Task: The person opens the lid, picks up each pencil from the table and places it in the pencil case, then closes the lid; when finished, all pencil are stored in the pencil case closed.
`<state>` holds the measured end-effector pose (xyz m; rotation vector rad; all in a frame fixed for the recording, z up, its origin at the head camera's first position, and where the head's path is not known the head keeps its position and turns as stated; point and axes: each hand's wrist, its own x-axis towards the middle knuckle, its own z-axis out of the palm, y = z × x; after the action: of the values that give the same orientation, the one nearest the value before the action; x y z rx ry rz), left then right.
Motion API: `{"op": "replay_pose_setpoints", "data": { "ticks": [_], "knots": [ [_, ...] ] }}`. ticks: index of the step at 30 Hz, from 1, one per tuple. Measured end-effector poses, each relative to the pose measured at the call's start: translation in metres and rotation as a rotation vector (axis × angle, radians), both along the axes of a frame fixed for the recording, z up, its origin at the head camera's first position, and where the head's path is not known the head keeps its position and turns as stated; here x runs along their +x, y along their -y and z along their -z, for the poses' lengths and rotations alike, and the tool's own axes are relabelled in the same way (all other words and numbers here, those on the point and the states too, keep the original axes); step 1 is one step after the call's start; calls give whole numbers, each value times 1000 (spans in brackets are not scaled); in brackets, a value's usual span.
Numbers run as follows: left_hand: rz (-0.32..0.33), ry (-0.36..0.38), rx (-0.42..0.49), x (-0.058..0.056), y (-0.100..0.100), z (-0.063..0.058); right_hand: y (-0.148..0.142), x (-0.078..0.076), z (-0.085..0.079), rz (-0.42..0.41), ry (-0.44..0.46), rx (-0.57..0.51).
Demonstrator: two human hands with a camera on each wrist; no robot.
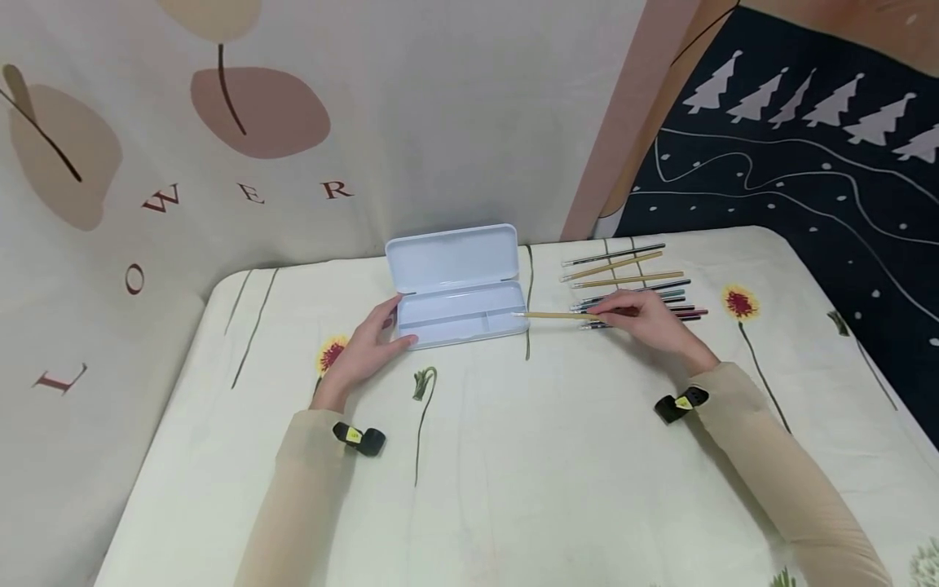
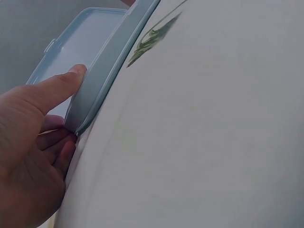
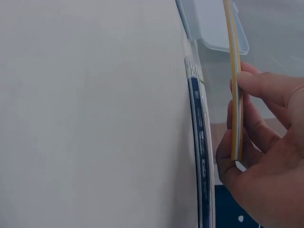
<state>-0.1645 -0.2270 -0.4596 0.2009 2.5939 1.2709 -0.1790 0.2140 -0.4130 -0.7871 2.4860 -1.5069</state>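
Note:
A light-blue pencil case [image 1: 440,333] lies with its lid [image 1: 451,259] raised toward the wall. Its compartments hold nothing that I can see. My left hand [image 1: 367,350] grips the left end of the case, the thumb over its front wall and the fingers round the corner in the left wrist view. My right hand [image 3: 266,137] pinches a yellow pencil [image 3: 235,90] between thumb and fingers. That pencil's whitish end reaches over the case's right edge in the head view. Under and beyond the right hand lie several pencils [image 1: 627,279], yellow, black, teal and reddish.
A whitish cloth [image 1: 513,456] printed with flowers covers the table. Behind it hangs a pale curtain [image 1: 469,147], with a dark tree-patterned cloth [image 1: 792,179] on the right. A black camera [image 1: 359,439] sits on the left wrist, another [image 1: 681,404] on the right.

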Motion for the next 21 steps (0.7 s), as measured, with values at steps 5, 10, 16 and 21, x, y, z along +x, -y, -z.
{"op": "replay_pose_setpoints", "data": {
  "ticks": [5,10,16,21],
  "knots": [
    [5,-1,-1,0,1,0,2,-11,20,-7,18,-52],
    [7,0,-7,0,1,0,8,-17,28,-4,29,-41],
    [8,0,2,0,1,0,27,-11,4,-14,56,-1],
    [15,-5,3,0,2,0,38,-13,-4,-22,60,25]
  ]
}}
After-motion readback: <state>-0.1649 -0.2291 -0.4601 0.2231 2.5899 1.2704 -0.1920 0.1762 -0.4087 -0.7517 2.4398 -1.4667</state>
